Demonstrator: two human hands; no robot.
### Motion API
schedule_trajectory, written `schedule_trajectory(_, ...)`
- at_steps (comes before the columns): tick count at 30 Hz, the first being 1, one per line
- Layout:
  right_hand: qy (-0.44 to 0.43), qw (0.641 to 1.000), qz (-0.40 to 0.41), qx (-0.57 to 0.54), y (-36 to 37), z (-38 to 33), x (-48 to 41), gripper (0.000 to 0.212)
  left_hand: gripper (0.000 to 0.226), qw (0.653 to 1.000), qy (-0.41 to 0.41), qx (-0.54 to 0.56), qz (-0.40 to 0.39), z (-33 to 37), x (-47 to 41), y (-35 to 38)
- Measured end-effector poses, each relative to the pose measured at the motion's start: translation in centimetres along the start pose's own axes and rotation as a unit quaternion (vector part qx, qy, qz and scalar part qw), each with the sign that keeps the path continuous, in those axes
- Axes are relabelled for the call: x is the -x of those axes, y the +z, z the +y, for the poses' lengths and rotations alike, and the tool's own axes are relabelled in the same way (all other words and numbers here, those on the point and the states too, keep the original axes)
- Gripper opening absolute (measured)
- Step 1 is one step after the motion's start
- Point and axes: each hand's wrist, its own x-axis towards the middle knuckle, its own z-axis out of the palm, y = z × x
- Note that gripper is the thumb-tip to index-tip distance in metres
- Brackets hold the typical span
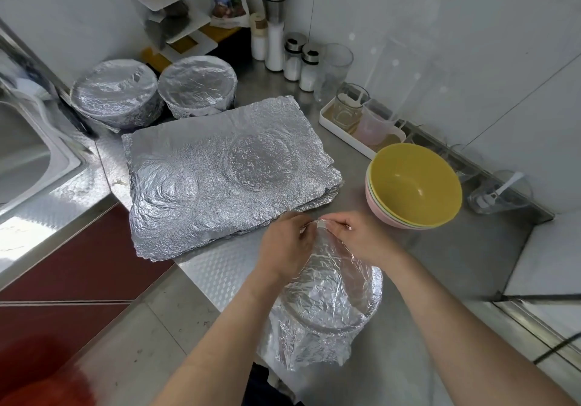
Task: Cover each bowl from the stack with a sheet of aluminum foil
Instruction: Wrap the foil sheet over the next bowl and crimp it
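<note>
Both hands work at the far rim of a foil-covered bowl [330,308], which sits on the steel counter [440,279] close to its near edge. The left hand [284,245] has its fingers curled and pinches the crinkled foil at the far-left part of the rim. The right hand [358,237] pinches the foil just beside it, so the fingertips of the two hands almost meet. Foil lies over the bowl's mouth and hangs loose and crumpled at its near side.

Just beyond the left hand lies a stack of foil sheets [220,179], flat and wrinkled, with round dents in the top sheet. Right of the hands, near but apart, stands the stack of bowls [415,185], with a yellow one on top and pink at the bottom.

Far left, behind the sheets, sit a first wrapped bowl [114,94] and a second wrapped bowl [198,86], side by side. A sink [28,154] lies at the left edge. Against the far wall stand salt shakers [294,56] and a white tray [330,122] holding glass containers.
</note>
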Motion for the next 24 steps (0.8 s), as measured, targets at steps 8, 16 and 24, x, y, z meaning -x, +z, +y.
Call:
schedule_trajectory(8,-0.008,0.998,0.062,-0.018,0.5,0.8,0.8,0.021,0.032,0.999,-0.008,-0.030,-0.029,0.5,-0.4,-0.3)
schedule_trajectory(16,0.027,0.982,0.160,-0.097,0.5,1.8,2.0,0.023,0.025,0.996,0.038,-0.064,-0.040,1.9,-1.9,-0.4)
schedule_trajectory(24,0.080,0.985,0.051,-0.142,-0.6,0.7,1.2,0.032,0.024,0.994,0.057,-0.068,-0.057,2.1,-2.6,-0.3)
